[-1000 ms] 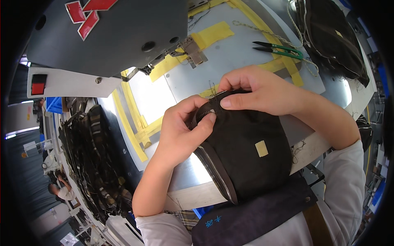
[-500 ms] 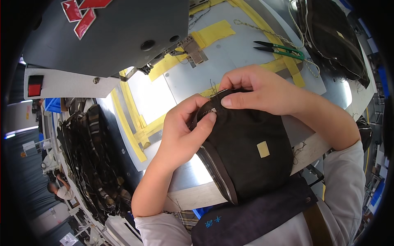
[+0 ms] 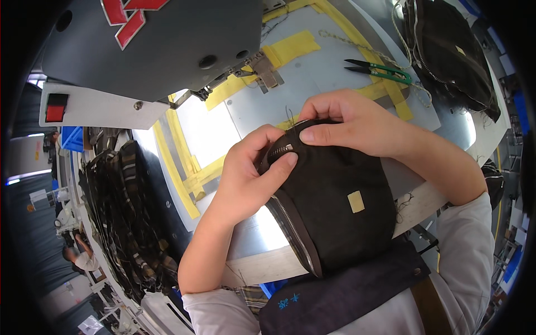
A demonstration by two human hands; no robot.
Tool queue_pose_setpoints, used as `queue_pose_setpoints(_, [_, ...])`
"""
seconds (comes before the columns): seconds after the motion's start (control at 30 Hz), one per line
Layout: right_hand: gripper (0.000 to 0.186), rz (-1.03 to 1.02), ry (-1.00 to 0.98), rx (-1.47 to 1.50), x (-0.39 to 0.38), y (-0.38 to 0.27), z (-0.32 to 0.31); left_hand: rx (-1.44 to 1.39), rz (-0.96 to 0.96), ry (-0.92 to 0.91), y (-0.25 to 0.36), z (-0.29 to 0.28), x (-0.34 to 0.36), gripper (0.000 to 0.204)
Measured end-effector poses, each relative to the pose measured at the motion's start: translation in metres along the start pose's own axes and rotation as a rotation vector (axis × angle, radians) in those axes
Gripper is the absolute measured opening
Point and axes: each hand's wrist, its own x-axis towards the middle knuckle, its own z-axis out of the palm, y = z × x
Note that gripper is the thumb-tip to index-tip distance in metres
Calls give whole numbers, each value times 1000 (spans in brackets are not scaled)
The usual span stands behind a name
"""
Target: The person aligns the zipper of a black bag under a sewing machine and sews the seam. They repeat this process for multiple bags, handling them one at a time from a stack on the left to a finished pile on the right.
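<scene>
While the left hand (image 3: 245, 176) pinches a zippered edge (image 3: 280, 149) between thumb and fingers, the right hand (image 3: 357, 125) grips the top edge just beside it — both on a dark fabric bag (image 3: 338, 195) at the centre and lower centre of the frame. Green-handled snips (image 3: 385, 71) lie upper right, near another dark bag (image 3: 446, 61); a grey machine head (image 3: 156, 50) fills the upper left.

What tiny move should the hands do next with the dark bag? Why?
Maybe the right hand should let go of the bag and reach for the snips, because loose threads stick up at the bag's edge between the hands. The left hand pinches the bag too, so it could probably steady it.
</scene>
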Motion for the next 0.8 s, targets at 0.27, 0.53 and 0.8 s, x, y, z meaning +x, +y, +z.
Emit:
queue_pose_setpoints(0.27, [21, -68, 36, -162, 0, 3, 2, 75, -20, 50, 1, 3, -5, 14])
queue_pose_setpoints(0.53, [34, -59, 210, 221, -58, -10, 9, 45, 195, 261, 3, 11, -11, 12])
queue_pose_setpoints(0.8, [33, -87, 681, -410, -139, -57, -51, -169, 229, 128, -2, 31, -10, 47])
